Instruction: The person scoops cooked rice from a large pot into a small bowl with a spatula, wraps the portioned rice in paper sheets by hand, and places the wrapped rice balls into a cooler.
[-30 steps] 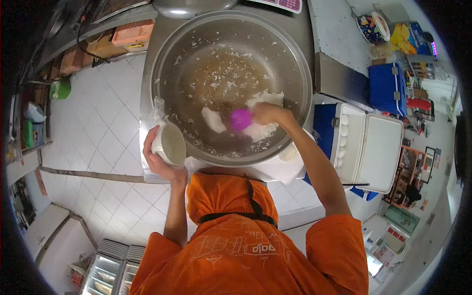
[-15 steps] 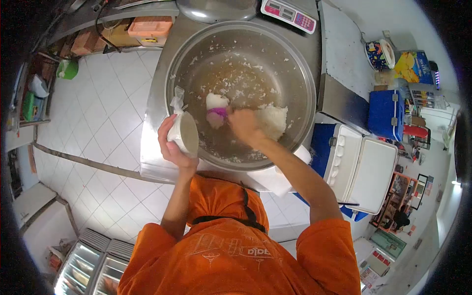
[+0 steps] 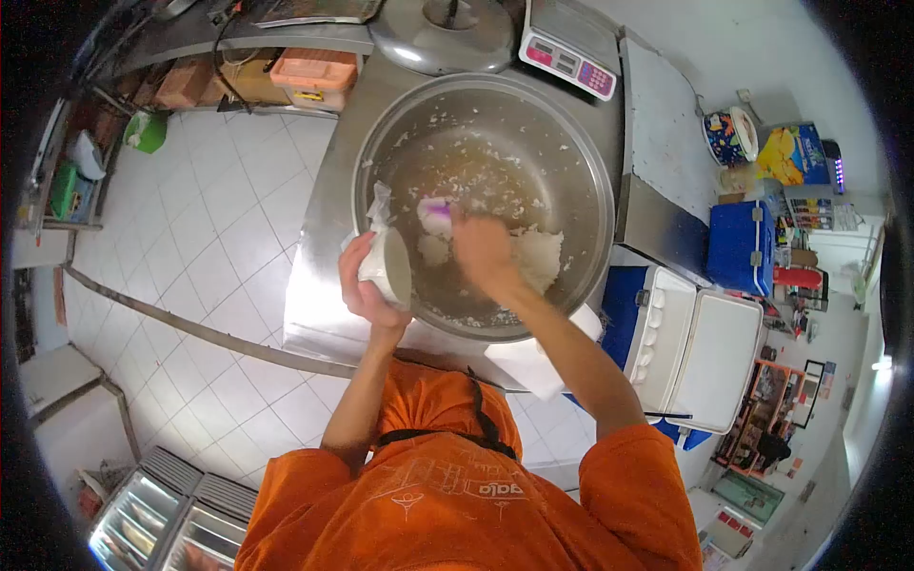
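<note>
My left hand (image 3: 367,285) is wrapped round a white cup (image 3: 392,268) at the left rim of a big metal pot (image 3: 590,143). The cup's mouth tilts toward the pot, and clear crumpled plastic (image 3: 381,207) sticks up at its far side. Inside the pot, my right hand (image 3: 487,255) is closed on a small purple utensil (image 3: 439,210); blur and the fingers hide its exact kind. White rice (image 3: 436,249) lies in a clump below the utensil, and a larger rice mass (image 3: 541,259) sits right of my right hand. Loose grains stick to the pot's floor and wall.
The pot stands on a steel table (image 3: 319,305). Behind it are a metal lid (image 3: 443,43) and a digital scale (image 3: 571,62). An open cooler (image 3: 705,357) stands at the right, near a blue cooler (image 3: 741,249). White cloth or paper (image 3: 528,366) hangs at the front edge.
The view has shifted, so the pot sits lower and further right. My right hand and the purple utensil have moved up off the near rice clump. My left hand still holds the cup.
</note>
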`<state>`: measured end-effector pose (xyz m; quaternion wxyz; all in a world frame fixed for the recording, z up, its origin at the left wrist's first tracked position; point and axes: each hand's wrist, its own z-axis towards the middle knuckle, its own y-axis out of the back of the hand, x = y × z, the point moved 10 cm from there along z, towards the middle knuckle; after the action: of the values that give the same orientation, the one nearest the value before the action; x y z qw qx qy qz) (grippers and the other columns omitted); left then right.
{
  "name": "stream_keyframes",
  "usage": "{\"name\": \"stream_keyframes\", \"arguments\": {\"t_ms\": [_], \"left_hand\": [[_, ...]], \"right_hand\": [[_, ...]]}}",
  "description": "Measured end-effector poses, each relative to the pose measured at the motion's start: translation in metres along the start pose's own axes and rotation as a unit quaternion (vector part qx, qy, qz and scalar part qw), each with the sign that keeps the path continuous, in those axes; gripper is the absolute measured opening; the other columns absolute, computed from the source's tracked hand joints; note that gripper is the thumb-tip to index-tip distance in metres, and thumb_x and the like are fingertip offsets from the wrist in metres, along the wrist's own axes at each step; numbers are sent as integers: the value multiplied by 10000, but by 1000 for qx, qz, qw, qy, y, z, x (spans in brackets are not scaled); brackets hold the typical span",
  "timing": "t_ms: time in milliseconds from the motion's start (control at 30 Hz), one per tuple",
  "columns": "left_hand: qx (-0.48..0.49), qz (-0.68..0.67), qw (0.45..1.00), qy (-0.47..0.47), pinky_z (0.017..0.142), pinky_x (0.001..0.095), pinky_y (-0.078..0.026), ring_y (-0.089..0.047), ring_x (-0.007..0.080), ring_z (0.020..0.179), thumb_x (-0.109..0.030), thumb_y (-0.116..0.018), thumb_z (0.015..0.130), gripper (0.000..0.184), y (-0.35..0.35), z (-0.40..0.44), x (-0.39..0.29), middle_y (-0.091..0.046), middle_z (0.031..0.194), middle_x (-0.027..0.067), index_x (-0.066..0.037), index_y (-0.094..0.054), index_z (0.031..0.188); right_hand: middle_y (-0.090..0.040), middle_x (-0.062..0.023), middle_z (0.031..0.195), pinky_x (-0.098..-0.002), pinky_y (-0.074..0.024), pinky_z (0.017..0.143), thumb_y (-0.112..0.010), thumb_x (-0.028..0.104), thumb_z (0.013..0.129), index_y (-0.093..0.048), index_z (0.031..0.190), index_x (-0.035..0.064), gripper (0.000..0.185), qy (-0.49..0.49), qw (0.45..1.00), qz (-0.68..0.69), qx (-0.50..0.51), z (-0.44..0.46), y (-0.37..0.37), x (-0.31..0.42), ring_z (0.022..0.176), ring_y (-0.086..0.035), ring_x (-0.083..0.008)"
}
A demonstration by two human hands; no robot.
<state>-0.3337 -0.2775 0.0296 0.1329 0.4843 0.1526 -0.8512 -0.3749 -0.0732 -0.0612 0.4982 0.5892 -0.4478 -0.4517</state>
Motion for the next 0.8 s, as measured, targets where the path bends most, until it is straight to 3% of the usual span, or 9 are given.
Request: {"name": "stream_keyframes", "arguments": {"t_ms": [133, 233, 267, 367, 467, 600, 667, 767, 800], "left_hand": [[-21, -9, 1000, -4, 956, 480, -459, -587, 376, 1069, -345, -325, 1005, 517, -2, 2, 6, -618, 1153, 250, 81, -577, 1154], [-18, -14, 1000, 6, 962, 474, -453, -583, 375, 1075, -332, -341, 1003, 503, -2, -2, 4, -621, 1159, 241, 83, -581, 1154], [-25, -19, 999, -6, 966, 471, -451, -581, 374, 1081, -328, -346, 1002, 498, -3, -3, 5, -621, 1163, 237, 82, -583, 1155], [6, -13, 1000, 13, 975, 439, -473, -588, 324, 1118, -421, -291, 1051, 571, 4, -10, 10, -595, 1219, 214, 64, -549, 1206], [-6, -30, 999, 11, 978, 449, -460, -590, 340, 1103, -391, -306, 1035, 551, -5, -5, 10, -608, 1199, 221, 69, -568, 1186], [-8, -8, 1000, -9, 958, 463, -452, -600, 361, 1066, -364, -352, 1000, 534, 0, 1, 1, -637, 1145, 233, 81, -599, 1161], [-12, -19, 1000, -1, 956, 461, -452, -599, 360, 1068, -368, -354, 999, 539, -1, -3, 2, -636, 1143, 233, 84, -599, 1162], [-7, -33, 999, 2, 953, 458, -451, -597, 360, 1065, -367, -360, 996, 535, -4, 0, 4, -635, 1140, 231, 85, -597, 1156], [-3, -26, 1000, 2, 952, 457, -451, -597, 360, 1063, -363, -361, 994, 530, -2, -2, 1, -634, 1139, 231, 85, -597, 1152]], "right_hand": [[-699, -191, 745, -434, -570, 643, -583, 154, 870, -621, 1154, -35, 343, -56, 995, 51, 65, -3, -24, 13, 715, -721, -309], [-702, -217, 779, -446, -578, 621, -533, 142, 894, -656, 1072, -38, 282, -25, 991, 128, 13, 15, 25, -14, 713, -716, -355], [-708, -217, 808, -452, -577, 654, -545, 139, 871, -721, 924, -6, 234, -75, 988, 128, 44, 9, 46, -19, 749, -720, -356], [-713, -208, 820, -455, -577, 699, -557, 101, 848, -736, 829, 13, 200, -94, 995, 21, 1, -21, -35, -6, 778, -725, -349], [-719, -214, 875, -467, -579, 749, -562, 104, 875, -718, 954, -7, 208, -77, 983, 118, 115, -13, 4, -20, 826, -723, -370], [-709, -235, 1028, -467, -573, 812, -588, 198, 900, -705, 1067, 9, 279, -212, 943, 217, 138, -3, 38, -39, 960, -705, -383], [-707, -241, 1046, -467, -568, 831, -627, 199, 871, -704, 1075, -3, 297, -196, 953, 192, 128, -5, -61, -31, 1001, -698, -372], [-704, -241, 1075, -462, -560, 859, -646, 198, 856, -705, 1080, -11, 311, -168, 945, 188, 206, -5, -77, -23, 1050, -690, -352], [-704, -236, 1086, -458, -557, 870, -627, 196, 869, -708, 1077, -7, 302, -149, 937, 176, 261, -1, -45, -20, 1059, -690, -343]]}}
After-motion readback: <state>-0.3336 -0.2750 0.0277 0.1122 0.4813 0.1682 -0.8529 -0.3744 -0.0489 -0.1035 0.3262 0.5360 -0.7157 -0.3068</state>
